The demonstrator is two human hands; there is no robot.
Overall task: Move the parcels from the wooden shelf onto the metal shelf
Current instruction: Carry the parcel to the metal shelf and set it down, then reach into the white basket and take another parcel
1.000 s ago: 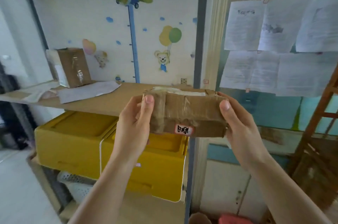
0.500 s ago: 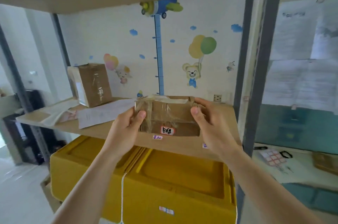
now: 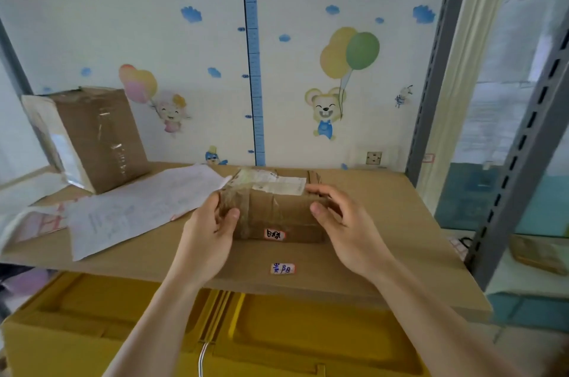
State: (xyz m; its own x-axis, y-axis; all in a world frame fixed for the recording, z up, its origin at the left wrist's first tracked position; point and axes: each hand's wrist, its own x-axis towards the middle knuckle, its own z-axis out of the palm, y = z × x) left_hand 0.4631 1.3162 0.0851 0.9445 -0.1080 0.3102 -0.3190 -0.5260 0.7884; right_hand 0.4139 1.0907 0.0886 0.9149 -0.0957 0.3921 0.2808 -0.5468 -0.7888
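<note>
A flat brown taped parcel (image 3: 277,213) with a white shipping label on top and a small red-edged sticker on its front rests on the brown board of the metal shelf (image 3: 391,222). My left hand (image 3: 206,241) clasps its left end, thumb on the front face. My right hand (image 3: 348,228) holds the right end, fingers on the top edge and thumb against the front. A second, taller brown parcel (image 3: 92,136) stands at the back left of the same board.
Loose white papers (image 3: 132,207) lie left of the parcel. A sticker (image 3: 282,268) marks the board's front. Grey slotted uprights (image 3: 517,161) frame the right side. Yellow boxes (image 3: 154,330) sit below. Another brown package (image 3: 535,253) lies far right.
The parcel, held in the air in front of the shelf a second ago, has moved forward and down and now sits on the board. Both hands stay on its ends.
</note>
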